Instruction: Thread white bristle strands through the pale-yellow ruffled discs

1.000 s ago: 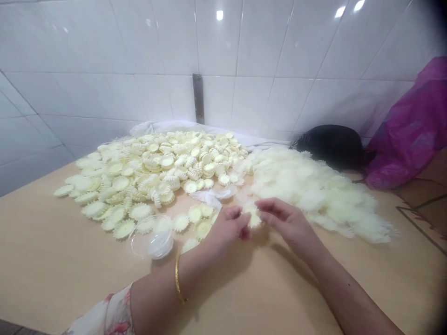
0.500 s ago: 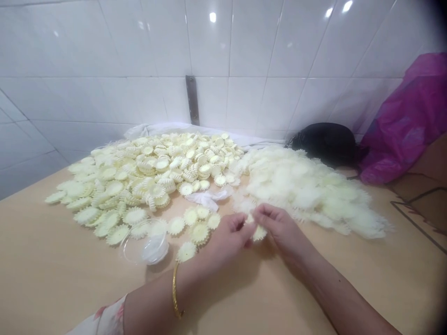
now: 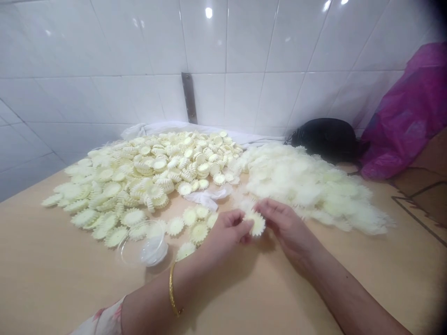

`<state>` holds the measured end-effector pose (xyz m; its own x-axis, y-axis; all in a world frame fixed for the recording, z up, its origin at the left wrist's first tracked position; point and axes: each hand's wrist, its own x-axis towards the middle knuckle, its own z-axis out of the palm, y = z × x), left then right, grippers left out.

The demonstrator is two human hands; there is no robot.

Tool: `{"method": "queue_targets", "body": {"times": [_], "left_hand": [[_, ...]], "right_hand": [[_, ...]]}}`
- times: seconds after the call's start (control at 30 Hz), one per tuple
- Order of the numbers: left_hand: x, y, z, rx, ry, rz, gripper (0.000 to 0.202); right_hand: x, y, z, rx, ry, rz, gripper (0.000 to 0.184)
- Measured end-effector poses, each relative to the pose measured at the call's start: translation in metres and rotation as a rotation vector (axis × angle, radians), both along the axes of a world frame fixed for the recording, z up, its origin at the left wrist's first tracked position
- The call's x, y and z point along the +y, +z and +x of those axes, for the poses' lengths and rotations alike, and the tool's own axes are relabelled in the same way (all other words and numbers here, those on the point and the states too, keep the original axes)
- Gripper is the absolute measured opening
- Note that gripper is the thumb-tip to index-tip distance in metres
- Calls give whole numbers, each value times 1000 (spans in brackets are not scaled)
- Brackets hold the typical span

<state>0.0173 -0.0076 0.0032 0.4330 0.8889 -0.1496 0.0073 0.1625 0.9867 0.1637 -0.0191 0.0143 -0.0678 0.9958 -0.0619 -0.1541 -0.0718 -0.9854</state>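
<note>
Between my two hands is a pale yellow, flower-shaped disc (image 3: pixel 258 224) with a scalloped edge, its flat face turned towards me. My left hand (image 3: pixel 225 235) pinches its left side between thumb and fingers. The closed fingers of my right hand (image 3: pixel 284 225) are at its upper right edge; their tips are partly hidden. Several similar loose discs (image 3: pixel 199 232) lie on the table just left of my left hand. Close by stands a small clear plastic tub (image 3: pixel 153 251) with something whitish in it.
A large heap of scalloped discs (image 3: pixel 139 179) covers the left and back of the table (image 3: pixel 87 288). To the right lies a heap of gauzy, whitish flower pieces (image 3: pixel 307 186). Behind it are a black bag (image 3: pixel 324 139) and a magenta plastic bag (image 3: pixel 405 116). A tiled wall (image 3: pixel 244 97) closes off the back.
The disc has turned to show more of its face. My right hand's fingers have shifted slightly up and away from its middle. The view has moved a little.
</note>
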Motion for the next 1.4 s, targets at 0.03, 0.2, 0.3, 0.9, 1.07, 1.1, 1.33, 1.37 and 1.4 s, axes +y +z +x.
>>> {"method": "queue_targets", "body": {"times": [0.03, 0.2, 0.3, 0.9, 1.07, 1.1, 1.33, 1.37, 1.4], "left_hand": [[-1, 0, 0, 2, -1, 4, 25], [-4, 1, 2, -45, 21, -81, 22], [-4, 5, 4, -112, 83, -203, 19], [-5, 6, 3, -93, 79, -188, 17], [-5, 5, 1, -53, 14, -11, 24], [-5, 5, 1, -38, 5, 28, 26], [-6, 2, 3, -8, -18, 61, 24], [-6, 0, 3, -14, -13, 36, 22], [-5, -2, 3, -21, -4, 12, 20]], "right_hand": [[0, -2, 0, 6, 8, 3, 27], [4, -7, 4, -11, 44, 21, 28], [3, -2, 5, -38, 70, 32, 24], [-2, 2, 1, -229, 25, 68, 17], [-3, 4, 0, -291, -3, 53, 19], [-4, 4, 0, -297, -5, 54, 19], [-1, 0, -3, -141, 26, 13, 24], [0, -2, -2, -108, 26, -1, 25], [0, -3, -1, -85, 27, -6, 26]]}}
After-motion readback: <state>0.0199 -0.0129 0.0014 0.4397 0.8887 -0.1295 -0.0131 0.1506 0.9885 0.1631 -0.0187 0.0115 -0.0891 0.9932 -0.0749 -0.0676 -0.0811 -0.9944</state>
